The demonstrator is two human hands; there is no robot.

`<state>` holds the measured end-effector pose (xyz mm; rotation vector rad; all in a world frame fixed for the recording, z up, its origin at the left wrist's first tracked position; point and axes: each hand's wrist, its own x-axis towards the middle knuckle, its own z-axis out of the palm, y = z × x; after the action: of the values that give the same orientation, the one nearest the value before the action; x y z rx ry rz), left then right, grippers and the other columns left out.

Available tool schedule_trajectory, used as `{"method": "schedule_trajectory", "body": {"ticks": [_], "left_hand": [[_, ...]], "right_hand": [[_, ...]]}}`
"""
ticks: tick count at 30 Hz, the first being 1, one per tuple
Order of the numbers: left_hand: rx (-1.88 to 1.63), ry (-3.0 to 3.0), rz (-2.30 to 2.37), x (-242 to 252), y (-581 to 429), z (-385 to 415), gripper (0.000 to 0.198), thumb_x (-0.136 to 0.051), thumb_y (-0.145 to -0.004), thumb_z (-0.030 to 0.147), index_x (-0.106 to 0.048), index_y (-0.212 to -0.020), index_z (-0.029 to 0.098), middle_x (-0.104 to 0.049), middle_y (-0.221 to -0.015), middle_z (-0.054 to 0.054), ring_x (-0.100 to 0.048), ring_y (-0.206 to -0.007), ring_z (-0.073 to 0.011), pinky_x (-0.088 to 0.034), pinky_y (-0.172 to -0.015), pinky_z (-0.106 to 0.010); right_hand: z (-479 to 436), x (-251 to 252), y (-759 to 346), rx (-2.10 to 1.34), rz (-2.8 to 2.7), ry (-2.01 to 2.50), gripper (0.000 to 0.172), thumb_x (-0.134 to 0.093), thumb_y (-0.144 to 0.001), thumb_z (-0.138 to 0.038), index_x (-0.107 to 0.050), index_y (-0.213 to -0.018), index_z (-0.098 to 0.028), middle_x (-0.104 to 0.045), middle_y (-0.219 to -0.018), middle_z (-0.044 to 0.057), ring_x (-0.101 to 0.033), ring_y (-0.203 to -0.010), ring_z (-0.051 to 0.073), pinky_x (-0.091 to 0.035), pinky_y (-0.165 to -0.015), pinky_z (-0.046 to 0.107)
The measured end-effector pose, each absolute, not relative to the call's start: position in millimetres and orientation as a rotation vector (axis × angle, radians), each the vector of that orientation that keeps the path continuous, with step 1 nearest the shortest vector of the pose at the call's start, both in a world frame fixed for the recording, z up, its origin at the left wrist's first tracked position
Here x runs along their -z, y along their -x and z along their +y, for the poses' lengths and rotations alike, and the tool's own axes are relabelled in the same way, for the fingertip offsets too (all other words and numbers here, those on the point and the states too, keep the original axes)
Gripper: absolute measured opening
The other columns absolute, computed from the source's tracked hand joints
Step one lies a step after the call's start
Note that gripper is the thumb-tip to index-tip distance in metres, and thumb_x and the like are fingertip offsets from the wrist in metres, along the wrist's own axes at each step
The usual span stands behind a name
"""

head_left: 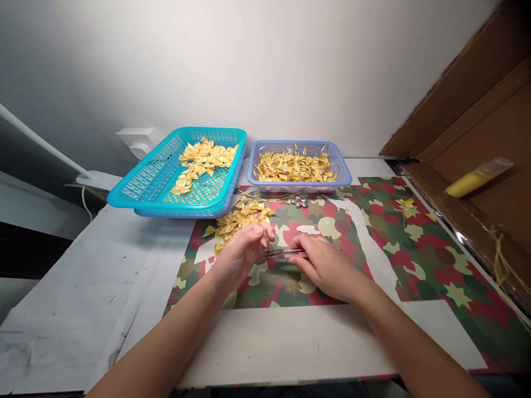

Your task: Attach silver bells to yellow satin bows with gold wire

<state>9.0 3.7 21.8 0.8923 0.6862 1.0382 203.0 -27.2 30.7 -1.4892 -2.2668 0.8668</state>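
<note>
My left hand [240, 251] is closed, thumb and fingertips drawn together at the middle of the mat. Whatever it pinches is too small to make out. Facing it, my right hand [321, 260] grips small pink-handled thread snips [286, 254], their narrow blades pointing left, close by the left fingertips. Just beyond the left hand lies a loose pile of yellow ribbon bows [238, 218]. Behind the hands, a small cluster of shiny silver beads [299, 202] rests on the mat beside thin gold wires [269, 197].
A turquoise basket [124, 193] with yellow bows stands back left, stacked on a blue one. Back centre, a blue-purple basket [346, 179] holds bows with gold wires. Cardboard [477, 110] borders the right, near a yellow-filled tube [477, 178]. A lamp base [97, 179] stands left.
</note>
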Motion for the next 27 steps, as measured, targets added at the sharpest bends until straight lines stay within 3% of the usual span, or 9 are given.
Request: {"method": "schedule_trajectory", "body": {"ticks": [9, 14, 19, 23, 27], "left_hand": [[-1.022, -0.9, 0.7, -22.4, -7.3, 2.9, 0.027, -0.067, -0.075, 0.035, -0.062, -0.054, 0.019, -0.055, -0.075, -0.002, -0.047, -0.074, -0.0153, -0.041, -0.068, -0.024], [-1.098, -0.949, 0.748, -27.8, -0.3, 7.4, 0.027, -0.068, -0.073, 0.036, -0.064, -0.053, 0.018, -0.055, -0.076, -0.003, -0.048, -0.077, -0.0158, -0.042, -0.071, -0.024], [-1.133, -0.959, 0.776, -31.1, 4.3, 10.0, 0.027, -0.068, -0.072, 0.035, -0.063, -0.052, 0.018, -0.056, -0.075, -0.003, -0.047, -0.074, -0.0145, -0.041, -0.068, -0.022], [-1.147, -0.945, 0.8, -31.3, 2.6, 8.8, 0.028, -0.068, -0.07, 0.035, -0.062, -0.051, 0.016, -0.056, -0.074, -0.003, -0.048, -0.073, -0.014, -0.042, -0.067, -0.022], [-1.204, -0.953, 0.805, -31.8, 1.6, 8.4, 0.027, -0.066, -0.071, 0.034, -0.06, -0.052, 0.016, -0.056, -0.071, -0.003, -0.049, -0.071, -0.0137, -0.042, -0.067, -0.023]], "right_hand": [[-29.8, -29.2, -203.4, -0.767, -2.29, 1.481, 0.011, -0.043, -0.096, -0.028, -0.047, -0.087, -0.022, -0.062, -0.078, 0.0, -0.05, -0.073, 0.018, -0.039, -0.078, 0.034], [-23.3, -27.8, -218.7, -0.71, -2.155, 1.721, 0.02, -0.04, -0.096, -0.037, -0.051, -0.087, -0.023, -0.064, -0.082, 0.003, -0.058, -0.079, 0.02, -0.04, -0.067, 0.03], [-0.9, -4.0, -257.4, -0.275, -1.873, 2.052, 0.017, -0.049, -0.089, -0.037, -0.054, -0.089, -0.021, -0.063, -0.095, 0.009, -0.056, -0.096, 0.027, -0.043, -0.078, 0.038], [10.0, 7.2, -270.6, -0.175, -1.797, 2.148, 0.019, -0.05, -0.087, -0.035, -0.058, -0.091, -0.018, -0.06, -0.108, 0.015, -0.051, -0.106, 0.035, -0.042, -0.084, 0.051], [-4.4, 1.4, -236.9, -0.128, -1.808, 2.109, 0.033, -0.046, -0.09, -0.032, -0.057, -0.116, -0.016, -0.055, -0.129, 0.017, -0.046, -0.12, 0.035, -0.04, -0.096, 0.054]]}}
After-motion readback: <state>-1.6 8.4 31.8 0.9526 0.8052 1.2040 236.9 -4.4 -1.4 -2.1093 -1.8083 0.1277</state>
